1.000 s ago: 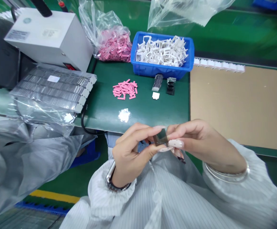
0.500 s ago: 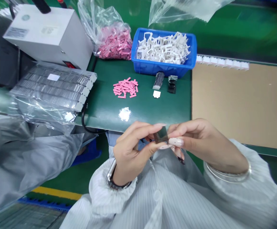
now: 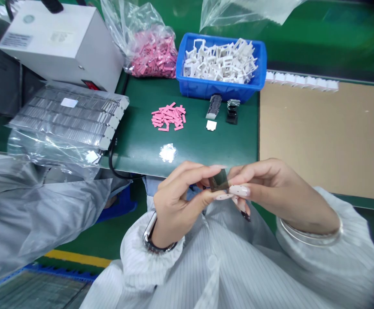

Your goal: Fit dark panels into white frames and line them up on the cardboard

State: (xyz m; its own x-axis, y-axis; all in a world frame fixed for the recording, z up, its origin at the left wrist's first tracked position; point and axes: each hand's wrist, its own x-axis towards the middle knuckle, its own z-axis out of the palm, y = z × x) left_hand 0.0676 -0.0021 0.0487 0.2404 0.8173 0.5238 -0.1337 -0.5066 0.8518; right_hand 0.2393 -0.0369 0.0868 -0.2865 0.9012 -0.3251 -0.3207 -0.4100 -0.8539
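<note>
Both hands meet just in front of the green table's near edge. My left hand and my right hand pinch one small dark square part between their fingertips. Thumbs and forefingers of both hands close on its edges. On the table beyond lie a loose pile of pink pieces, a small white square piece, two short stacks of dark parts and a shiny bit of foil.
A blue bin of white frames stands at the back, with a bag of pink pieces to its left. A white machine box and bagged trays fill the left. A brown board covers the right side.
My hands have kept their pinch on the dark part, which has tilted slightly. The view has shifted a little.
</note>
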